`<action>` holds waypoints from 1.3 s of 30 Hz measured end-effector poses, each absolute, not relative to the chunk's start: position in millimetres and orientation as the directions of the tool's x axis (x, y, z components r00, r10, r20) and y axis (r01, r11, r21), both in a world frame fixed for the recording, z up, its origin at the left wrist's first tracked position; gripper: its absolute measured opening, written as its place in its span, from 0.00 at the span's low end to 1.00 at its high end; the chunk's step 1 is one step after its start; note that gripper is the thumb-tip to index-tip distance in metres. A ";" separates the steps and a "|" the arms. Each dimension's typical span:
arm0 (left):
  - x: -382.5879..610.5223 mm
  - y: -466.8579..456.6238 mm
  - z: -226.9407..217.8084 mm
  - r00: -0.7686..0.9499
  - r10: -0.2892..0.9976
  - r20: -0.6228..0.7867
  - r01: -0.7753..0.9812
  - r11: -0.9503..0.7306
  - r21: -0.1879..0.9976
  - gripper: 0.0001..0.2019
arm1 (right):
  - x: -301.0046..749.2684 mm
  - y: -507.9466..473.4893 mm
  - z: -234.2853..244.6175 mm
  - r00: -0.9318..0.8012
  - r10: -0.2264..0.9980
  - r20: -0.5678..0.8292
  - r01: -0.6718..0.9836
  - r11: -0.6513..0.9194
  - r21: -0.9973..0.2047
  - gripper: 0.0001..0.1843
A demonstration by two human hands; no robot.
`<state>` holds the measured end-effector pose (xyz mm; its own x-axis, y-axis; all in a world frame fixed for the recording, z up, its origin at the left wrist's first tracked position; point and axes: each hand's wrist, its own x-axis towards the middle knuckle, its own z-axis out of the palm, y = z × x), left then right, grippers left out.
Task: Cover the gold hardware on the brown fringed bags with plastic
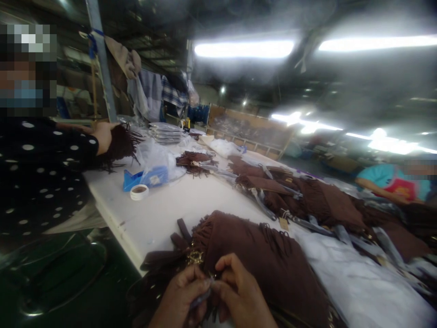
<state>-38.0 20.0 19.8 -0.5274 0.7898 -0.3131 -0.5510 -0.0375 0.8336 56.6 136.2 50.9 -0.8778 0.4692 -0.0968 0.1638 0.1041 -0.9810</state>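
At the bottom middle, my left hand (184,294) and my right hand (235,291) meet with their fingertips pinched together. Between them is something small, greyish and shiny, too blurred to name. Right behind my hands lies a folded dark brown fringed cloth (252,255), like a scarf or shawl. Dark straps (160,258) and a gold-coloured metal buckle (194,257) rest at its left end, just above my left hand. The lower parts of both hands run out of the frame.
Several brown fringed pieces (327,200) lie along the right of the white table (164,209), with white plastic bags (368,273). A tape roll (139,192) sits beside a blue tape dispenser (133,180). A co-worker's sleeve (68,141) is at left, another person (378,180) at right.
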 end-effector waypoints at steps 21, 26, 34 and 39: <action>-33.0 19.2 11.8 -0.561 0.758 -0.333 -0.576 -0.069 0.815 0.18 | 56.9 136.3 57.9 -0.878 0.458 -0.141 0.177 0.036 -0.984 0.09; -33.4 18.6 19.4 -0.432 0.793 -0.430 -0.775 -0.083 0.626 0.11 | 61.2 127.2 53.2 -0.821 0.564 -0.085 0.162 0.087 -0.983 0.08; -33.5 12.8 23.4 -0.279 0.825 -0.491 -0.918 -0.079 0.388 0.04 | 64.2 110.6 22.0 -0.730 0.683 -0.037 0.053 0.003 -0.999 0.11; -33.3 14.2 14.1 -0.319 0.825 -0.467 -0.891 -0.093 0.444 0.05 | 62.7 103.7 6.7 -0.691 0.722 -0.044 -0.001 -0.062 -0.998 0.16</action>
